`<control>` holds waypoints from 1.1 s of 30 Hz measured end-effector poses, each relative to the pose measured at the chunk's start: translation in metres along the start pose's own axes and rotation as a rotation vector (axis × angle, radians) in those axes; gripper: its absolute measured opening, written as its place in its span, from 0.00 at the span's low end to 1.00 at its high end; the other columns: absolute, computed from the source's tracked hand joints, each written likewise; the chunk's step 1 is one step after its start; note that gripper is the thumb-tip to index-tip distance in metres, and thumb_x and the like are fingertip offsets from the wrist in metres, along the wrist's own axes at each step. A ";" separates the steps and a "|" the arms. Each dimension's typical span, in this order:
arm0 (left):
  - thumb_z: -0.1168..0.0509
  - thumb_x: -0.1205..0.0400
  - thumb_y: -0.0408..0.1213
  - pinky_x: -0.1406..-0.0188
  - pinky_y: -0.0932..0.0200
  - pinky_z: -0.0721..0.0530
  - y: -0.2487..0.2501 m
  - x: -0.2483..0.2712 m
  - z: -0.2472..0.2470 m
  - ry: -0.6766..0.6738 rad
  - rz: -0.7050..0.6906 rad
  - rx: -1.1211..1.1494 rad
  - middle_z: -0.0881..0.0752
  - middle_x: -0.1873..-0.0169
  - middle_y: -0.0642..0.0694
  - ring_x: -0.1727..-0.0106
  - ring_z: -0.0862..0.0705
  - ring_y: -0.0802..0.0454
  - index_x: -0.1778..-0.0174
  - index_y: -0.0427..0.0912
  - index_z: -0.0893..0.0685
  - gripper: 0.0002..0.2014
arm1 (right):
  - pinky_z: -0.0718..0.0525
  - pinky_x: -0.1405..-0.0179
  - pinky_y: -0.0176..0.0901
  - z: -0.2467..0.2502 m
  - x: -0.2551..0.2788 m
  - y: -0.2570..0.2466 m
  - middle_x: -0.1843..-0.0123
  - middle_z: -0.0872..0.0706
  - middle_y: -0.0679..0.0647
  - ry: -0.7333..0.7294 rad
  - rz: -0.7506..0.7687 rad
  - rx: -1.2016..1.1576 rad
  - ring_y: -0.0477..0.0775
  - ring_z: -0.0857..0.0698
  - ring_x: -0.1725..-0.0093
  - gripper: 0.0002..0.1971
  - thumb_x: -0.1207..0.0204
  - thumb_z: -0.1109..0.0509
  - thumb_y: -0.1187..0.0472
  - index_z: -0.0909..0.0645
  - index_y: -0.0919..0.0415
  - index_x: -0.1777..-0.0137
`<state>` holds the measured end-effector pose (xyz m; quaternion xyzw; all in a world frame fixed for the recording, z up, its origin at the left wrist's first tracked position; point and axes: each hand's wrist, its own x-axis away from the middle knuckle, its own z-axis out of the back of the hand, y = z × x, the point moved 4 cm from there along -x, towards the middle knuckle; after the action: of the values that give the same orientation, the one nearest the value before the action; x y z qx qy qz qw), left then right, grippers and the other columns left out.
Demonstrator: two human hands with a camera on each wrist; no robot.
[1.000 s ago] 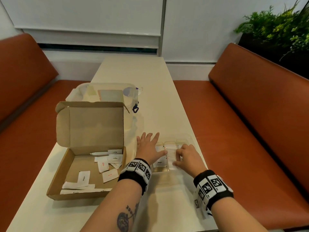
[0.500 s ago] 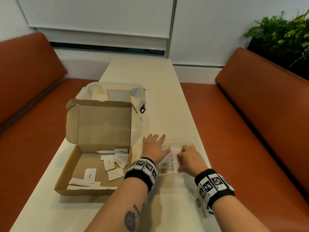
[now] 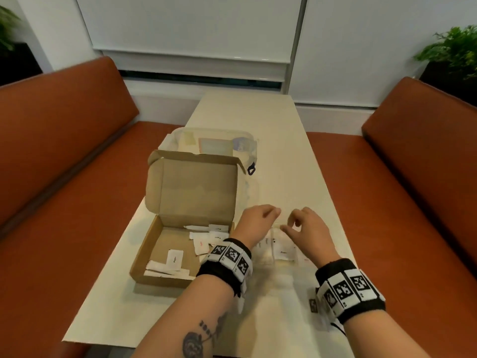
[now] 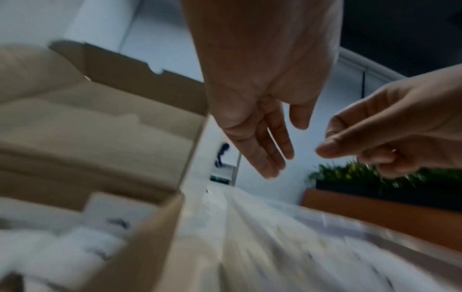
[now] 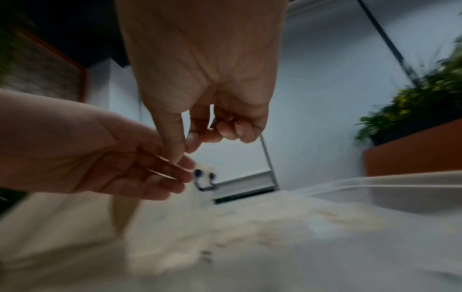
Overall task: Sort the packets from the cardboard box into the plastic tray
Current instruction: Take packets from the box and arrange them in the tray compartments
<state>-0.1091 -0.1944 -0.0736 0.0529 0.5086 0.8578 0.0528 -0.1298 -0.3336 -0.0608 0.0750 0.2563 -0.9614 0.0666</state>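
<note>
The packets [image 3: 283,250] already sorted are white paper sachets lying flat in the clear plastic tray [image 3: 268,263], which sits on the surface [image 3: 278,151] just right of the cardboard box [image 3: 165,257]. The one with readable print has its long axis running roughly left-right; the rest are too blurry to call. Both hands hover above the tray, close together but not touching. The left hand [image 3: 254,222] has loosely extended, relaxed fingers and holds nothing. The right hand [image 3: 308,228] has curled fingers with thumb near the fingertips, and I can't tell whether anything is pinched there. The box has its lid standing open at the back, with several more white packets [image 3: 175,259] scattered flat inside at mixed angles. Behind it sits a clear plastic container [image 3: 242,140].
</note>
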 end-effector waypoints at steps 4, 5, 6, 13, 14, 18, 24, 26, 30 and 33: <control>0.39 0.16 0.40 0.64 0.59 0.13 -0.009 0.011 0.051 0.043 0.078 0.085 0.13 0.61 0.44 0.60 0.15 0.49 0.54 0.38 0.13 0.12 | 0.33 0.68 0.35 -0.030 -0.003 -0.064 0.63 0.22 0.50 -0.031 0.029 -0.201 0.49 0.26 0.62 0.08 0.24 0.30 0.55 0.23 0.58 0.61; 0.39 0.16 0.39 0.67 0.60 0.13 -0.016 0.015 0.065 0.033 0.107 0.035 0.13 0.62 0.43 0.63 0.15 0.49 0.55 0.38 0.14 0.11 | 0.30 0.65 0.38 -0.043 -0.001 -0.077 0.61 0.21 0.52 -0.064 0.019 -0.216 0.50 0.24 0.60 0.07 0.23 0.31 0.57 0.23 0.58 0.59; 0.39 0.16 0.38 0.65 0.56 0.13 -0.025 0.020 0.077 0.023 0.132 -0.040 0.12 0.61 0.40 0.62 0.15 0.47 0.56 0.38 0.14 0.11 | 0.28 0.62 0.42 -0.057 0.002 -0.087 0.59 0.20 0.54 -0.088 0.007 -0.214 0.53 0.22 0.58 0.05 0.23 0.33 0.59 0.22 0.60 0.57; 0.29 0.23 0.33 0.34 0.55 0.22 -0.092 0.042 0.107 -0.096 0.131 -0.500 0.15 0.37 0.47 0.37 0.18 0.52 0.36 0.44 0.18 0.19 | 0.22 0.43 0.46 -0.121 0.023 -0.110 0.37 0.28 0.58 -0.093 -0.158 -0.140 0.59 0.21 0.43 0.17 0.23 0.41 0.71 0.29 0.61 0.34; 0.28 0.24 0.34 0.31 0.54 0.24 -0.096 0.041 0.103 -0.127 0.075 -0.564 0.17 0.34 0.48 0.34 0.20 0.52 0.33 0.44 0.20 0.23 | 0.22 0.43 0.46 -0.124 0.024 -0.110 0.36 0.28 0.59 -0.085 -0.163 -0.135 0.59 0.22 0.43 0.19 0.23 0.42 0.72 0.31 0.61 0.33; 0.25 0.27 0.39 0.29 0.51 0.27 -0.101 0.035 0.081 -0.188 -0.125 -0.757 0.25 0.29 0.50 0.29 0.26 0.50 0.25 0.48 0.29 0.34 | 0.24 0.44 0.44 -0.128 0.027 -0.112 0.36 0.29 0.58 -0.054 -0.138 -0.083 0.57 0.23 0.42 0.17 0.21 0.43 0.70 0.32 0.62 0.32; 0.25 0.27 0.47 0.32 0.46 0.26 -0.113 0.026 0.072 -0.184 -0.087 -0.819 0.22 0.29 0.45 0.31 0.23 0.44 0.21 0.51 0.38 0.41 | 0.24 0.43 0.47 -0.129 0.028 -0.111 0.35 0.30 0.59 -0.050 -0.125 -0.052 0.58 0.24 0.42 0.17 0.19 0.44 0.69 0.32 0.62 0.31; 0.26 0.28 0.48 0.34 0.47 0.28 -0.114 0.026 0.072 -0.161 -0.110 -0.865 0.19 0.34 0.47 0.33 0.22 0.45 0.24 0.53 0.33 0.36 | 0.25 0.47 0.45 -0.128 0.028 -0.112 0.37 0.29 0.59 -0.034 -0.118 -0.044 0.58 0.24 0.44 0.15 0.19 0.45 0.69 0.31 0.63 0.33; 0.31 0.23 0.47 0.37 0.48 0.27 -0.113 0.032 0.068 -0.184 -0.205 -0.924 0.18 0.38 0.49 0.37 0.21 0.46 0.31 0.55 0.25 0.23 | 0.27 0.53 0.41 -0.129 0.028 -0.112 0.42 0.28 0.58 -0.006 -0.113 -0.043 0.53 0.27 0.52 0.11 0.21 0.45 0.70 0.28 0.62 0.41; 0.36 0.18 0.40 0.36 0.49 0.24 -0.111 0.034 0.069 -0.214 -0.243 -0.938 0.17 0.39 0.47 0.37 0.20 0.45 0.32 0.53 0.21 0.18 | 0.25 0.53 0.45 -0.129 0.027 -0.113 0.42 0.27 0.60 -0.008 -0.106 -0.030 0.57 0.25 0.51 0.11 0.21 0.46 0.71 0.28 0.65 0.42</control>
<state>-0.1283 -0.0768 -0.1368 0.0514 0.0621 0.9716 0.2223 -0.1608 -0.1741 -0.1219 0.0565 0.2741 -0.9599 0.0178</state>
